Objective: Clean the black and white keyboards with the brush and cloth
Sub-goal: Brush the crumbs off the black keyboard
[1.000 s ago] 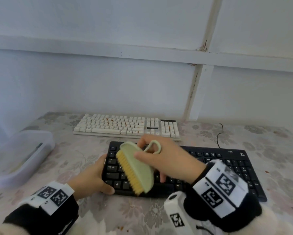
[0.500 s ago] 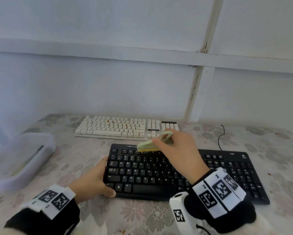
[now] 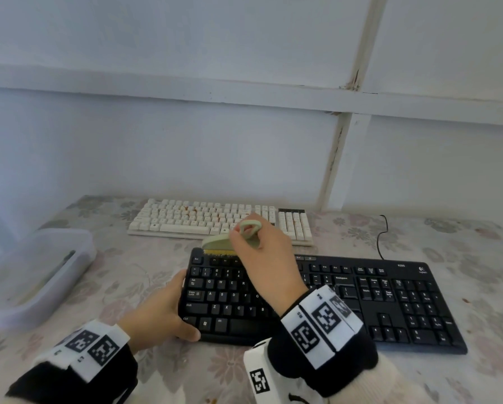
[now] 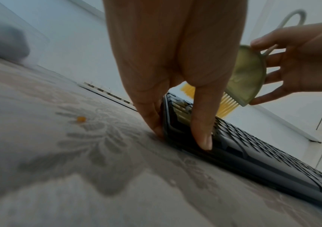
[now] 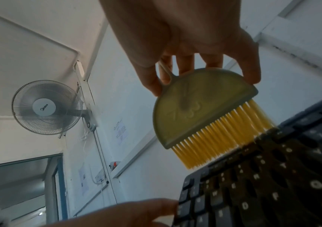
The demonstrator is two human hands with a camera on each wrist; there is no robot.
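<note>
While the left hand (image 3: 162, 309) grips the black keyboard's (image 3: 346, 301) near-left corner, the right hand (image 3: 261, 252) holds the brush (image 3: 216, 245) on its top-left keys, so the white keyboard (image 3: 215, 220) behind and all wiping seem left.

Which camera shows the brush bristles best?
The right wrist view: the brush fills the frame, yellow bristles meeting the black keyboard. The head view shows only a yellow strip under the right hand; in the left wrist view, fingers partly hide it.

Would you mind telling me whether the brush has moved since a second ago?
Yes. The brush has moved away from the person, from the near left keys of the black keyboard to its far left edge, bristles now down.
</note>
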